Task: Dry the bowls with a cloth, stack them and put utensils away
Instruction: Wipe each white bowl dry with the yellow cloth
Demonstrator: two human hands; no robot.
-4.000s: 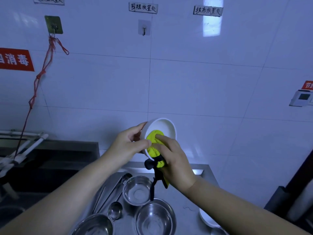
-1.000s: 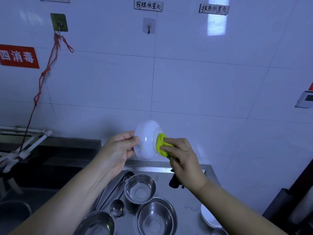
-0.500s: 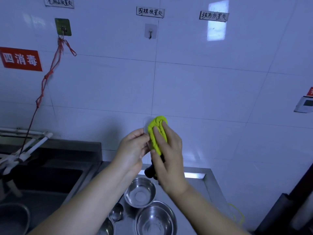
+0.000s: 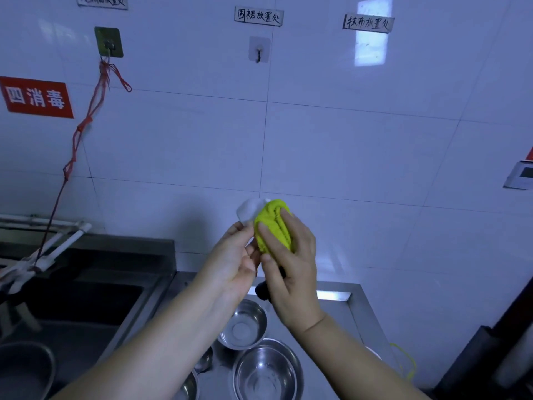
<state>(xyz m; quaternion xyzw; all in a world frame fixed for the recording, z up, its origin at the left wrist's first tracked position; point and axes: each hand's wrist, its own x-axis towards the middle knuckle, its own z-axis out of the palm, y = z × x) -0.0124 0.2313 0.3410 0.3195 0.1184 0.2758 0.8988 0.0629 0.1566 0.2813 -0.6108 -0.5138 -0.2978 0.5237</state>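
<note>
A small white bowl (image 4: 248,211) is held up in front of the tiled wall, mostly hidden behind a yellow-green cloth (image 4: 273,226). My left hand (image 4: 232,261) grips the bowl's left edge. My right hand (image 4: 290,265) holds the cloth and presses it against the bowl; a black part of the cloth hangs below the palm. On the steel counter (image 4: 363,319) below stand a small steel bowl (image 4: 242,324), a larger steel bowl (image 4: 268,370) and part of a third (image 4: 189,385). A ladle's scoop (image 4: 205,360) shows beside my left forearm.
A dark sink basin (image 4: 78,301) lies to the left with a steel pot (image 4: 26,370) at the bottom left. White pipes (image 4: 57,243) and a red cord (image 4: 78,134) hang at the left wall. Two wall hooks (image 4: 259,51) sit above.
The bowl has turned from showing its inside, to its outside, to nearly edge-on. My right hand now covers it with the cloth, a little lower than half a second ago.
</note>
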